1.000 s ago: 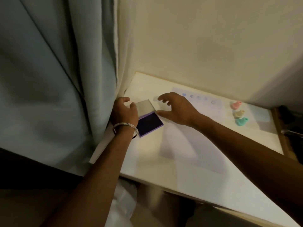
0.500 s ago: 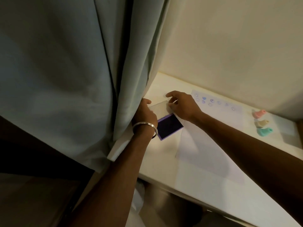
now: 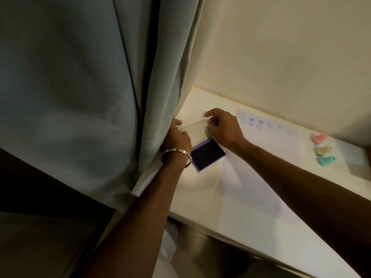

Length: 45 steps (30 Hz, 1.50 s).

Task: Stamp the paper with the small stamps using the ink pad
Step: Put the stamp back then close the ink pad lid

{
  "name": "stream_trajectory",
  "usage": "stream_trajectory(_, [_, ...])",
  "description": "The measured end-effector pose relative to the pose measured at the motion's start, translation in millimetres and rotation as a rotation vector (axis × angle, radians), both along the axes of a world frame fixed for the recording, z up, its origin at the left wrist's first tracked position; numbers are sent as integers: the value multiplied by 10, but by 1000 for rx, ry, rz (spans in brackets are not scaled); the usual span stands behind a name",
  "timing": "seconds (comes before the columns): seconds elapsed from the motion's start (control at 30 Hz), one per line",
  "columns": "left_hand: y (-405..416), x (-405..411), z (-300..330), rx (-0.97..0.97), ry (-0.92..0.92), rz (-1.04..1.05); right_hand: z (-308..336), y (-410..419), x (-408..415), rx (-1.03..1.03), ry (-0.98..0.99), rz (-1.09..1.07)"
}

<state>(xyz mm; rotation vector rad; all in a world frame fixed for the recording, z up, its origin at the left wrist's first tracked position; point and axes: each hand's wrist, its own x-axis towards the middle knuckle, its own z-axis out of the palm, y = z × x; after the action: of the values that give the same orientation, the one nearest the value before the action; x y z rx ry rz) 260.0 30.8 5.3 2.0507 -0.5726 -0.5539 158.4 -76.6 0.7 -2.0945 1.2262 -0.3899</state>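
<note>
The purple ink pad (image 3: 207,154) lies open on the white table, its dark pad showing. Its clear lid (image 3: 195,130) stands hinged back at the far side. My left hand (image 3: 176,138), with a metal bangle on the wrist, grips the lid's left edge beside the curtain. My right hand (image 3: 222,127) pinches the lid's far right corner. The white paper (image 3: 251,177) lies to the right of the pad, with several blue stamp marks (image 3: 260,123) along its far edge. Three small stamps stand at the far right: pink (image 3: 319,138), tan (image 3: 323,150) and teal (image 3: 326,160).
A grey-green curtain (image 3: 100,97) hangs at the left and drapes over the table's left corner, touching my left hand. A cream wall (image 3: 281,57) backs the table. The table's near edge (image 3: 200,221) runs diagonally below my arms.
My right hand went from hovering open over the pad to gripping the lid's far corner. My left hand stays on the lid. The camera has swung left, showing more curtain.
</note>
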Motion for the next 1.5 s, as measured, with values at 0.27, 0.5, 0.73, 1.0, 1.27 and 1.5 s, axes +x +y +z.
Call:
stream_trajectory(0.27, [4,47,61,-82,154,-85,10,52,-70,-45,-56,19])
stream_trajectory(0.5, [134,31,102,-151,140,-279,137,101,-299,-21,-178,13])
stream_trajectory(0.73, [348,8,86,-109,-7,-356,187,235,-489,-72,-183,12])
stream_trajectory(1.0, [561,-123,78,-146,-99,-257,185,404,-583,-112,-233,38])
stream_trajectory(1.27, [656,-271,42,-205,-161,-239,-11,483,-641,-79,-448,-34])
stream_trajectory(1.5, [735,-233,18,-250,-262,-210,-104,549,-672,-63,-478,8])
